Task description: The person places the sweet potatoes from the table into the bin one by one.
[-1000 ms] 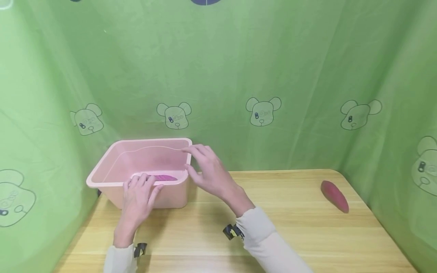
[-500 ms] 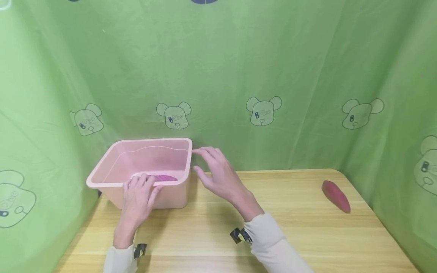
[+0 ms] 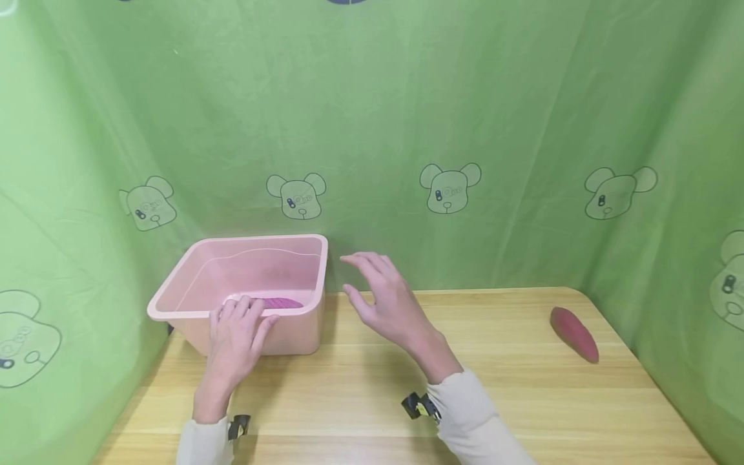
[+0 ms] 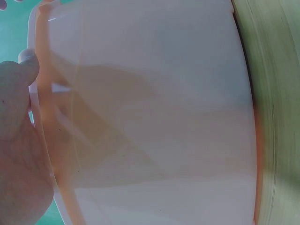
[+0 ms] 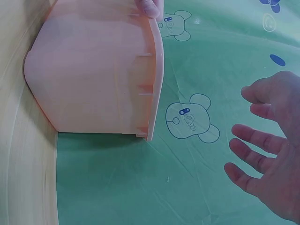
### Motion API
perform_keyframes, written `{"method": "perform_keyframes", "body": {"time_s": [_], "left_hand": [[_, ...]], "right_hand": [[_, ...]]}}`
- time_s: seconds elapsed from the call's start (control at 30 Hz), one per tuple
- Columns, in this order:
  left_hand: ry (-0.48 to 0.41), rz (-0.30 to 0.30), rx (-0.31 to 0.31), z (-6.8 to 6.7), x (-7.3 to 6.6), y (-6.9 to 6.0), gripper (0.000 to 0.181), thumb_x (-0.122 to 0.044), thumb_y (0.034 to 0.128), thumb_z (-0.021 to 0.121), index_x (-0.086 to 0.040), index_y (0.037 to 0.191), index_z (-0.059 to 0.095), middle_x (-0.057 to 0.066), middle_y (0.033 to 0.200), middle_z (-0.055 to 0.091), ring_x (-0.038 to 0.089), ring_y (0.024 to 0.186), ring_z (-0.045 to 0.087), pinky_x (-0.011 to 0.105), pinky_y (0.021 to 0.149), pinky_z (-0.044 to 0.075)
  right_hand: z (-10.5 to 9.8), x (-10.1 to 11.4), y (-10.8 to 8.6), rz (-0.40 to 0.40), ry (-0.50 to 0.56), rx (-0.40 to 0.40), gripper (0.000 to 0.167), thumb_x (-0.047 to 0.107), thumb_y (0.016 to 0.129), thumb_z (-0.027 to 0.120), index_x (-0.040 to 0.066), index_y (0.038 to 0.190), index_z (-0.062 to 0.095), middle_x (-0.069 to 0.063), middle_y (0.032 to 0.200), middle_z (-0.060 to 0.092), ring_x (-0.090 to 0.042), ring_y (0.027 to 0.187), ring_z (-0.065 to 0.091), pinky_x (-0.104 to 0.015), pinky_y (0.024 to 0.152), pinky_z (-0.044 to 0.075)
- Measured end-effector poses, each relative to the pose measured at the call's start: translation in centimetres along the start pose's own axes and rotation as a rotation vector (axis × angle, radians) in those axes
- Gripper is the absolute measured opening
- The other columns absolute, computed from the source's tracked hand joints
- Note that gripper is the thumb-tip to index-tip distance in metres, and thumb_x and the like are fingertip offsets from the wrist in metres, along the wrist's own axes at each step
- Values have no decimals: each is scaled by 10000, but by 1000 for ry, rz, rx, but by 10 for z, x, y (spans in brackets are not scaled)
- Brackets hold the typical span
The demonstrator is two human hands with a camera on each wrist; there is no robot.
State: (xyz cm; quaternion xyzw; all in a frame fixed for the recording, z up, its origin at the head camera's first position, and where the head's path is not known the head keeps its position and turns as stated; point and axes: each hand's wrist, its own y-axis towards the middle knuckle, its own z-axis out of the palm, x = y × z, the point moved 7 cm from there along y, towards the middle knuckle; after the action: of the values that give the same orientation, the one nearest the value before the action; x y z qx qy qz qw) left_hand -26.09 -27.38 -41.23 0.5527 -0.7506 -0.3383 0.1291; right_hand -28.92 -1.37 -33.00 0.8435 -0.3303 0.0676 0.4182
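Sleeves of off-white cloth (image 3: 482, 429) are entering at the near edge, with small black wrist-worn devices (image 3: 239, 426) sitting beside the cuffs. Beneath them a pale yellow-brown bench with lengthwise wood grain (image 3: 325, 413) is stretching away, its far right corner rounding off, soft shadows falling under both arms. The person's left hand (image 3: 235, 336) is gripping the near rim of a pale pink rectangular plastic bin (image 3: 290, 333), its fingers bending over the edge and its thumb lying on the outer side. The right hand (image 3: 386, 297) is hovering just beside the bin's right wall, touching nothing, its fingers and thumb spreading apart. The bin is standing upright toward the left of the bench. Inside, a magenta, ridged, elongated object (image 3: 285, 303) is lying low, the left hand and the near rim partly hiding it. Well apart, toward the right end, a dark pinkish-red, tapered, sweet-potato-like object (image 3: 574, 334) is lying slantwise on the bare wood. Behind, a light green fabric curtain (image 3: 372, 116) is hanging in gentle folds, enclosing the back and both sides and bearing outlined round-eared animal heads (image 3: 446, 192).

Counting outward, two sleeves, two hands, one bin, one object within it and one on the bench are showing; six animal heads are appearing in the head view, some cropping at the sides.
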Motion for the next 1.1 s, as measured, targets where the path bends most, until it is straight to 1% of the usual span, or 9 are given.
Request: {"method": "perform_keyframes", "body": {"time_s": [0.3,0.47,0.67,0.9,1.1], "left_hand": [[9,-3,2,0,1,0,219,-331,995,651,-117,1005,607,88,980,582,343,958,497,582,963,306],[6,0,-1,-1,1,0,217,-329,995,652,-117,995,603,85,974,578,344,954,494,581,963,303],[9,4,-2,0,0,0,225,-333,996,651,-116,984,597,84,965,573,347,950,494,587,968,302],[9,-1,-3,0,1,0,219,-332,996,649,-119,994,603,84,976,577,349,956,494,580,962,302],[8,-1,2,0,1,0,219,-330,997,648,-116,995,601,82,976,570,350,960,491,578,965,296]], "right_hand": [[-6,-3,-9,14,7,-19,469,179,964,701,109,1410,574,-47,1412,579,-188,1312,501,-375,1116,396],[-7,-4,-15,22,30,-36,478,166,958,714,105,1410,573,-44,1409,582,-182,1312,501,-374,1118,396],[-11,-7,-22,30,31,-56,499,172,953,730,114,1421,567,-40,1418,579,-187,1324,497,-395,1115,405],[-20,-13,-27,33,14,-73,508,168,952,733,117,1428,562,-46,1423,579,-195,1326,499,-402,1116,404],[-28,-19,-33,55,9,-89,518,155,946,741,121,1430,561,-37,1430,574,-208,1334,495,-424,1118,403]]}}
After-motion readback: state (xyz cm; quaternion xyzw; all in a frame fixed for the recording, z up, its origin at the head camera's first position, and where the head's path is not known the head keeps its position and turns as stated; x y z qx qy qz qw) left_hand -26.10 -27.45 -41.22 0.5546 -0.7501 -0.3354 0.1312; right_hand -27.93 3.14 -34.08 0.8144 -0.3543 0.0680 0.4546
